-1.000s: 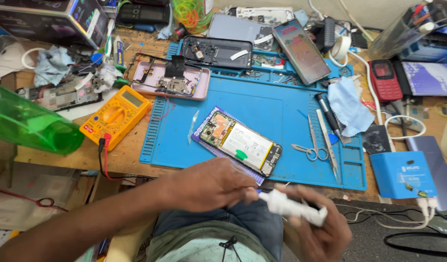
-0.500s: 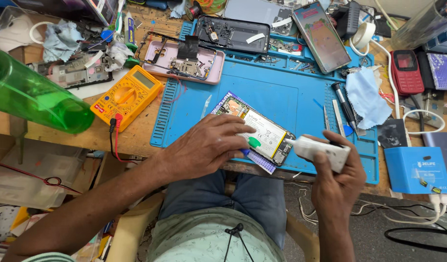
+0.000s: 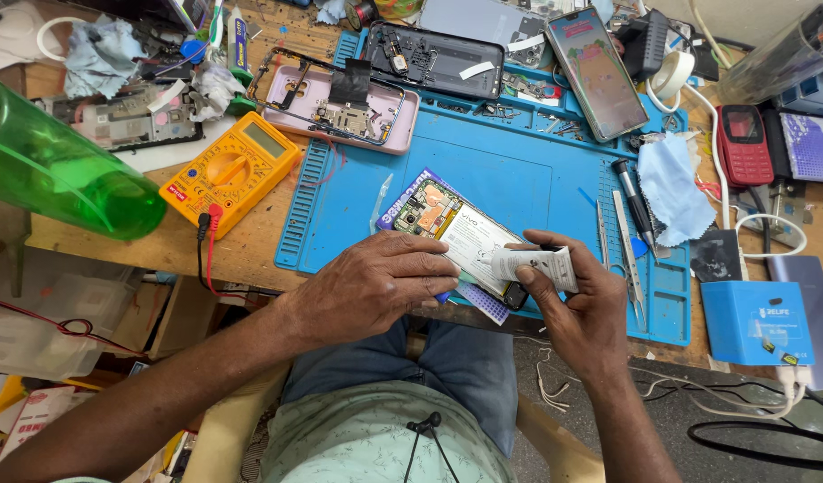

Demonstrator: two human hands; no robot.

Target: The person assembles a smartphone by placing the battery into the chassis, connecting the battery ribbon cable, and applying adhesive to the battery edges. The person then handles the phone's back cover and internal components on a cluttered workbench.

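Note:
An opened phone (image 3: 451,234) with its battery and boards exposed lies near the front edge of a blue work mat (image 3: 501,170). My left hand (image 3: 375,286) rests on the phone's near end, fingers pressing it down. My right hand (image 3: 577,300) holds a small white tube (image 3: 538,264) over the phone's right end, its tip pointing left toward the battery. Both hands sit close together at the mat's front edge.
A yellow multimeter (image 3: 234,172) with leads lies left of the mat, beside a green bottle (image 3: 58,174). A pink phone frame (image 3: 340,98), a dark phone back (image 3: 434,55) and a lit phone (image 3: 597,72) are behind. Tweezers and a screwdriver (image 3: 633,210), a blue cloth (image 3: 675,192) and a blue box (image 3: 755,322) lie right.
My right hand has brought the white tube up from below the table edge onto the phone. My left hand has stayed on the phone's near end.

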